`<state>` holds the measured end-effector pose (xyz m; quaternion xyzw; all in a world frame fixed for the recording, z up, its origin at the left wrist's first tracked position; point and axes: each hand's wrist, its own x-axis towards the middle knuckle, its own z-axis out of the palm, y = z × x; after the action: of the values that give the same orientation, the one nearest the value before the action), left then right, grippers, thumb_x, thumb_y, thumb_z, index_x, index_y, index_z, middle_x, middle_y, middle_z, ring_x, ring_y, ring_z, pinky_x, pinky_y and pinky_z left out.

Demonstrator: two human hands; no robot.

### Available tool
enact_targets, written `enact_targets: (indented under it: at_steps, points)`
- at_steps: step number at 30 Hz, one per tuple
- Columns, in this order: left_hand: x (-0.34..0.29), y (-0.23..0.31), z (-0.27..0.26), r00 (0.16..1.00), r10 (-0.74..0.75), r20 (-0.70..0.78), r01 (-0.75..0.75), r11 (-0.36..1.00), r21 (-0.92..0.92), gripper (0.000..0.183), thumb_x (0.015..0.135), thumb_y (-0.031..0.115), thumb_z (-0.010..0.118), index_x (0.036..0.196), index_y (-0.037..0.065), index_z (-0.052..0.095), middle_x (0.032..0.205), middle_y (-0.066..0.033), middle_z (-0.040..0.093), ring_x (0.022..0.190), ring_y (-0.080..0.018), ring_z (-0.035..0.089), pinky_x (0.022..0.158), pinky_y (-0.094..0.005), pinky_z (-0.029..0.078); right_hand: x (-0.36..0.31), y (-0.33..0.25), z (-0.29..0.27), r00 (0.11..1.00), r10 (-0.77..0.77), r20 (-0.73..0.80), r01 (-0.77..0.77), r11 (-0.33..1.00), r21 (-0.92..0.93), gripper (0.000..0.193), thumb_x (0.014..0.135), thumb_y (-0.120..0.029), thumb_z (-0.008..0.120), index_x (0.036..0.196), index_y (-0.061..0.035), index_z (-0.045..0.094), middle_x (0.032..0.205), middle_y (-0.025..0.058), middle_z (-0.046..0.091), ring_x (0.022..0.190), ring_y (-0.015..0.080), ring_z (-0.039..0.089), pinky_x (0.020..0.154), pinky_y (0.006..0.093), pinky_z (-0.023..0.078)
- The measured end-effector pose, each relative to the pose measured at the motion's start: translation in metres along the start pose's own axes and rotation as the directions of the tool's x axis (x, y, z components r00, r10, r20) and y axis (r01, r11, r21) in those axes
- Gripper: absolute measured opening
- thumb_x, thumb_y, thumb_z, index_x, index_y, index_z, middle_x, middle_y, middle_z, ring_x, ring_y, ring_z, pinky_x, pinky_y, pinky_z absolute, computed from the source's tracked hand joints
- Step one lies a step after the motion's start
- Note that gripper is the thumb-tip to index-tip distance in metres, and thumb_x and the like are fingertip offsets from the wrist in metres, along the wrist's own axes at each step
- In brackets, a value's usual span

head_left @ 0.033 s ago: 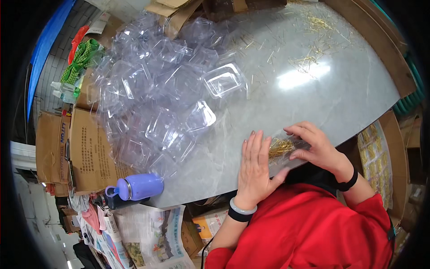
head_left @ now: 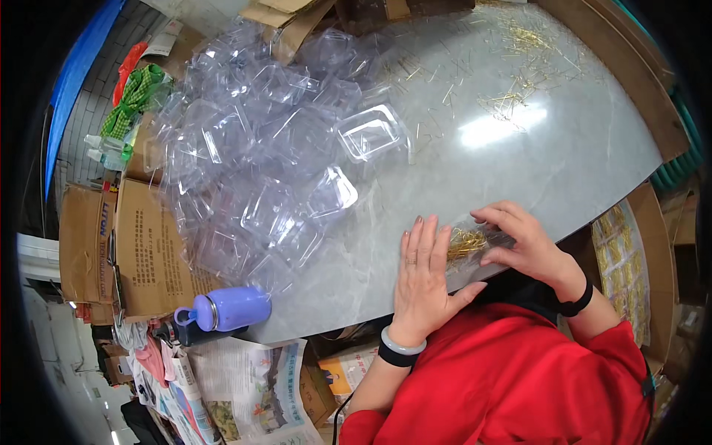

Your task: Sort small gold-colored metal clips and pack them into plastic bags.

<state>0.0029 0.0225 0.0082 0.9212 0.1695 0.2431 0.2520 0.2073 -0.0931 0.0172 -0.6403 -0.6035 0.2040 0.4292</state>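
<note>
A clear plastic box (head_left: 475, 261) with a bundle of thin gold-coloured pins (head_left: 466, 243) in it lies at the table's near edge, between my hands. My left hand (head_left: 426, 278) is stretched out flat beside the box's left side, its thumb pointing out to the right. On the other side, my right hand (head_left: 525, 245) curls its thumb and fingers round the box's right part. Just where the fingertips meet the clear plastic is hard to make out.
A big heap of clear plastic boxes (head_left: 274, 141) covers the left of the grey table (head_left: 564, 170). Loose gold pins (head_left: 530, 41) lie scattered at the far right. A purple bottle (head_left: 237, 308) lies at the left edge. Cardboard boxes (head_left: 152, 245) stand around the table.
My left thumb has shifted slightly to the right. The rest looks the same.
</note>
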Motion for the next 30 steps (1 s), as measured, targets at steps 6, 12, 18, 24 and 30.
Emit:
enact_targets:
  at_steps: [6,12,18,24,30]
  points:
    - [0.0,-0.001,0.008,0.999,-0.042,0.019,0.039,0.989,0.146,0.05,0.101,0.03,0.061,0.143,0.006,0.05,0.156,-0.0186,0.04,0.144,-0.0444,0.034,0.12,-0.0561,0.029,-0.011,-0.006,-0.015,0.994,0.105,0.012,-0.105,0.994,0.0,0.054,0.077,-0.01,0.085,0.127,-0.0044,0.064,0.108,0.0109,0.064,0.091,0.0241,0.064,0.08,0.035,0.054]
    - [0.0,0.0,0.01,0.998,-0.047,-0.03,0.049,0.997,0.055,0.039,0.099,0.022,0.063,0.13,0.001,0.053,0.15,-0.0223,0.044,0.142,-0.0467,0.036,0.117,-0.0546,0.033,-0.009,-0.013,-0.014,0.969,0.235,-0.071,-0.227,0.968,0.109,0.028,0.082,-0.001,0.078,0.108,-0.0021,0.069,0.088,0.0086,0.066,0.077,0.0216,0.065,0.073,0.0339,0.054]
    - [-0.001,0.002,0.012,0.998,-0.053,-0.036,0.055,0.997,0.055,0.043,0.099,0.021,0.063,0.132,-0.002,0.049,0.145,-0.0251,0.045,0.139,-0.0492,0.039,0.114,-0.0551,0.035,0.006,-0.019,0.003,0.995,0.05,-0.091,-0.045,0.998,0.051,0.021,0.083,0.0,0.075,0.103,-0.0003,0.068,0.098,0.0126,0.07,0.087,0.0305,0.068,0.076,0.0358,0.055]
    - [-0.005,-0.001,0.013,0.998,-0.052,-0.044,0.057,0.993,0.103,0.043,0.1,0.021,0.062,0.134,-0.002,0.048,0.142,-0.0247,0.046,0.138,-0.0487,0.041,0.113,-0.0551,0.037,-0.007,-0.034,0.007,0.958,0.058,-0.282,-0.058,0.998,0.009,0.018,0.083,-0.01,0.078,0.096,-0.0022,0.068,0.094,0.0112,0.066,0.089,0.0331,0.065,0.077,0.0376,0.054]
    - [-0.001,0.002,0.013,0.999,-0.042,-0.022,0.044,0.995,0.092,0.041,0.102,0.021,0.059,0.134,-0.002,0.048,0.14,-0.0235,0.047,0.135,-0.0471,0.043,0.115,-0.0547,0.036,-0.021,-0.006,0.01,0.98,-0.091,-0.176,0.045,0.967,-0.25,0.023,0.079,-0.017,0.083,0.09,-0.0061,0.065,0.084,0.0094,0.06,0.076,0.0303,0.062,0.066,0.0402,0.051]
